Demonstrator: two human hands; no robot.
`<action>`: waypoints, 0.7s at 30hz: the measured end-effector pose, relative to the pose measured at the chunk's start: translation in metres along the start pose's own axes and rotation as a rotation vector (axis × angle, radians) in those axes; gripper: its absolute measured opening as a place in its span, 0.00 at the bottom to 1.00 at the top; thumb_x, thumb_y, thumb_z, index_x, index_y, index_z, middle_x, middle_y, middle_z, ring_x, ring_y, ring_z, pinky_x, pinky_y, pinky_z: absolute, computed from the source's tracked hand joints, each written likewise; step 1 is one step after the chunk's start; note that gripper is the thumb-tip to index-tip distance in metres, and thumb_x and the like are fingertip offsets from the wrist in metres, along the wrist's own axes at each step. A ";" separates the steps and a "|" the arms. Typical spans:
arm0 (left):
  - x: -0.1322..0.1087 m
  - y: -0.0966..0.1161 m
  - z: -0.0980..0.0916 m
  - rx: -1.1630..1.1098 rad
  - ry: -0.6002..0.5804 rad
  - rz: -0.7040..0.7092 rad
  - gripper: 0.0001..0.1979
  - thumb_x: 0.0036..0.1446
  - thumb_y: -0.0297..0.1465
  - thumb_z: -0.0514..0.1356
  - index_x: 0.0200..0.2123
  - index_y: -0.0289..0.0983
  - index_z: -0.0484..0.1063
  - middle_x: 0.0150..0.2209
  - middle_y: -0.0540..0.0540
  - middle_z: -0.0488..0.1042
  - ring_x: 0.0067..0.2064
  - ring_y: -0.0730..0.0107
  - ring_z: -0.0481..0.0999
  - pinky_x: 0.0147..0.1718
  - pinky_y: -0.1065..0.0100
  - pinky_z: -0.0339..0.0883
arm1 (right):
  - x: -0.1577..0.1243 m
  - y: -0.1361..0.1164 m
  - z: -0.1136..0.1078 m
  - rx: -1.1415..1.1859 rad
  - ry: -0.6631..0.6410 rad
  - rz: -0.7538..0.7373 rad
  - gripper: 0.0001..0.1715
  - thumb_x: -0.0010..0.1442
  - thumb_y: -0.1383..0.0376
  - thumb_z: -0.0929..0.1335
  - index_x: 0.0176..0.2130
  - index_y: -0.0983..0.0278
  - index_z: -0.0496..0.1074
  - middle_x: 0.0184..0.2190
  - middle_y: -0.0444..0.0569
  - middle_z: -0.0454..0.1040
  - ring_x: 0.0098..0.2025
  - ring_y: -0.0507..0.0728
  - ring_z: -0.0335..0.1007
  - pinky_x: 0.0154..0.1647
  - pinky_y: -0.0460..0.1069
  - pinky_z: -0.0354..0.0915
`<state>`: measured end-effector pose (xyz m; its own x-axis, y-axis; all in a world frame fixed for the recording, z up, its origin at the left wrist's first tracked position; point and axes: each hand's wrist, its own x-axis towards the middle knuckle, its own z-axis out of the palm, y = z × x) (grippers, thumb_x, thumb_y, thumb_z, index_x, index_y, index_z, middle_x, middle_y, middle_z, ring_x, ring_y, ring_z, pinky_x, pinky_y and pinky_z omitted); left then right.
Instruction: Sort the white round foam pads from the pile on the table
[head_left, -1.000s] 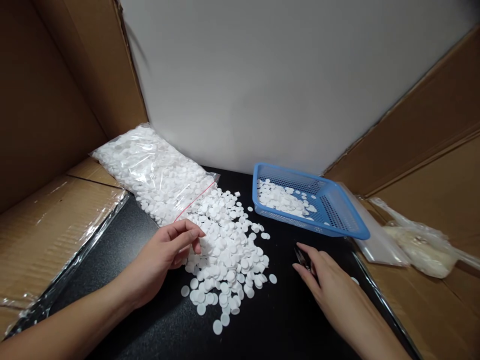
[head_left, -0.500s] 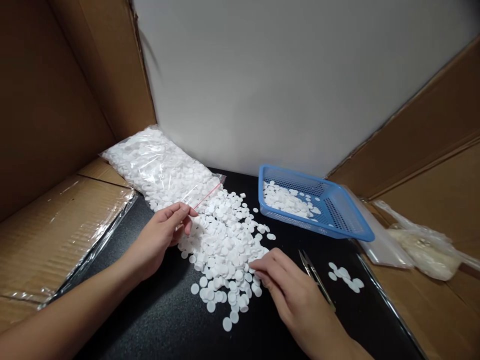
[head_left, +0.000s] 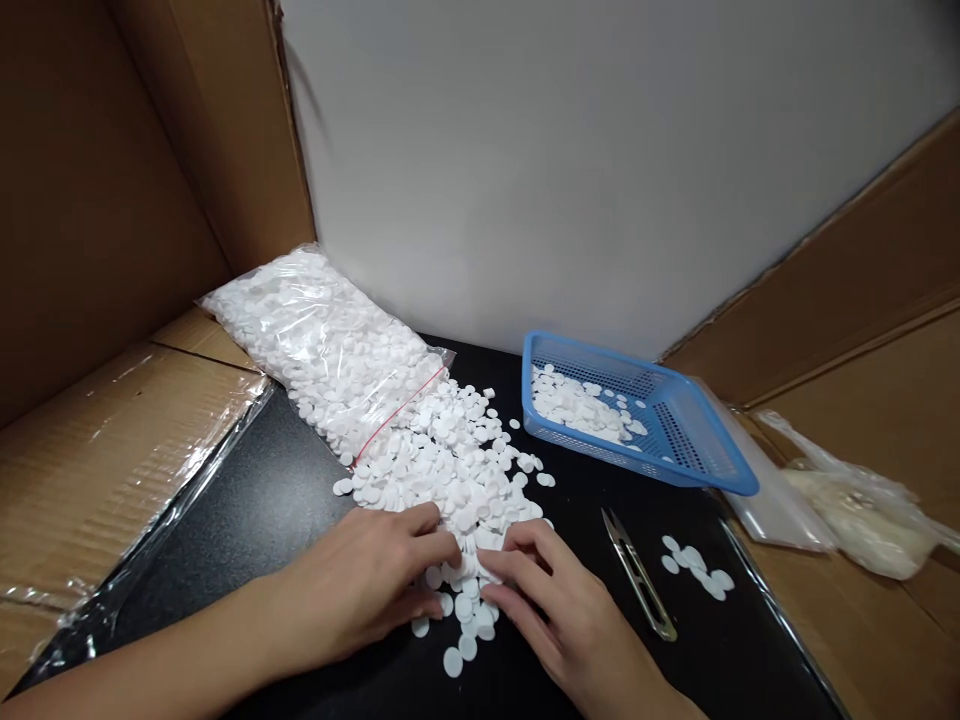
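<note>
A pile of small round white discs is spread on the black tabletop, spilling from the mouth of a clear zip bag with a red seal line. My left hand rests at the near left side of the pile, thumb and fingers apart, fingertips touching discs. Facing it from the right, my right hand has its thumb and fingers bent together at the pile, with white discs at the fingertips. Exactly how many they pinch is hidden.
A blue perforated basket with discs inside stands at the back right. Thread snips lie right of my right hand, near a small group of discs. Plastic bags lie at far right. Cardboard and a white wall enclose the table.
My left hand has let go of the bag's edge and come down toward me to the near part of the pile. My right hand has shifted slightly nearer and left.
</note>
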<state>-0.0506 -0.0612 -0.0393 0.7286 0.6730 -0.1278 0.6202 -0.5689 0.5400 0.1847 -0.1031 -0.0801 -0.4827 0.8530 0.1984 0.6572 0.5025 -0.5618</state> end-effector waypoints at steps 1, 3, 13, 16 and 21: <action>0.000 0.000 0.001 0.030 -0.004 0.004 0.12 0.59 0.28 0.65 0.46 0.46 0.73 0.41 0.51 0.75 0.30 0.68 0.74 0.26 0.69 0.54 | -0.002 0.001 -0.002 0.041 0.019 0.026 0.11 0.72 0.66 0.61 0.45 0.60 0.72 0.38 0.50 0.69 0.34 0.54 0.73 0.35 0.46 0.71; -0.001 -0.002 0.001 0.019 -0.012 -0.003 0.13 0.59 0.25 0.65 0.45 0.46 0.72 0.40 0.52 0.75 0.30 0.69 0.75 0.26 0.69 0.53 | -0.004 0.003 -0.007 0.121 0.038 0.081 0.07 0.70 0.66 0.63 0.42 0.60 0.71 0.36 0.47 0.69 0.32 0.53 0.71 0.33 0.45 0.70; -0.001 0.000 0.001 0.021 -0.068 0.021 0.08 0.62 0.23 0.60 0.41 0.43 0.69 0.38 0.53 0.76 0.33 0.67 0.77 0.28 0.66 0.53 | -0.010 0.006 -0.025 0.077 -0.387 0.199 0.18 0.52 0.80 0.72 0.37 0.59 0.71 0.37 0.42 0.73 0.30 0.51 0.71 0.30 0.43 0.64; -0.001 0.003 0.007 0.080 -0.068 0.097 0.09 0.61 0.22 0.60 0.37 0.42 0.68 0.35 0.53 0.75 0.31 0.68 0.76 0.27 0.65 0.53 | -0.009 0.005 -0.030 0.059 -0.489 0.206 0.20 0.50 0.80 0.73 0.38 0.59 0.71 0.38 0.41 0.74 0.31 0.51 0.72 0.30 0.43 0.63; 0.001 0.007 0.011 0.129 -0.101 0.199 0.08 0.62 0.24 0.61 0.34 0.42 0.67 0.34 0.53 0.75 0.31 0.67 0.75 0.28 0.64 0.55 | -0.006 0.005 -0.049 0.123 -0.476 0.330 0.16 0.56 0.79 0.68 0.36 0.58 0.68 0.30 0.39 0.73 0.30 0.51 0.69 0.27 0.43 0.59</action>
<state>-0.0424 -0.0698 -0.0454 0.8614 0.4948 -0.1151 0.4887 -0.7454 0.4533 0.2192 -0.0990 -0.0451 -0.4895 0.7901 -0.3690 0.7587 0.1773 -0.6268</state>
